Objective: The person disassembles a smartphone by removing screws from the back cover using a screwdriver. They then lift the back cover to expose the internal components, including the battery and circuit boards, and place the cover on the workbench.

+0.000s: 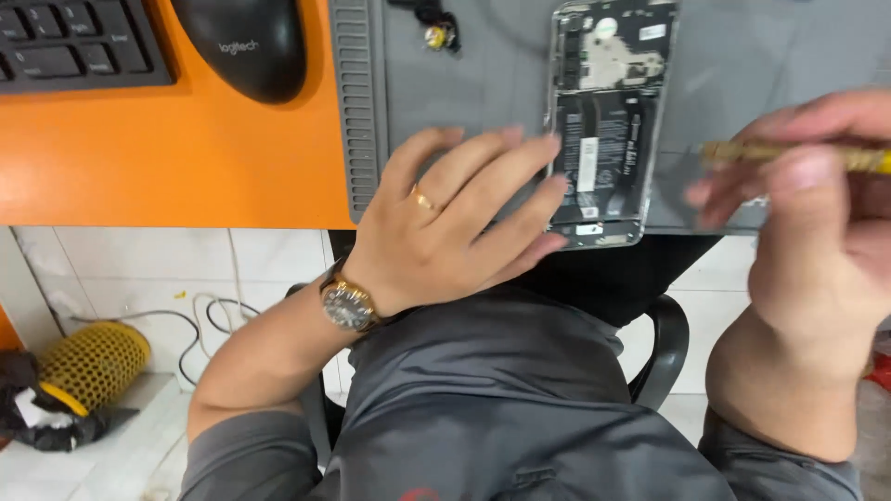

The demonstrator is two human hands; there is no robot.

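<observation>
An opened smartphone (603,121) lies back-up on a grey work mat (483,74), its battery and circuit board exposed. My left hand (445,213), with a ring and a wristwatch, rests flat on the mat with its fingertips against the phone's left edge. My right hand (817,213) is close to the camera at the right and grips a thin yellow tool (789,153) that points left toward the phone. The tool's tip is blurred.
An orange desk (186,139) carries a black keyboard (74,42) and a black mouse (246,42) at the back left. A small part with a yellow dot (436,35) lies on the mat. Below, a black chair, white tiled floor, cables and a yellow mesh object (93,362).
</observation>
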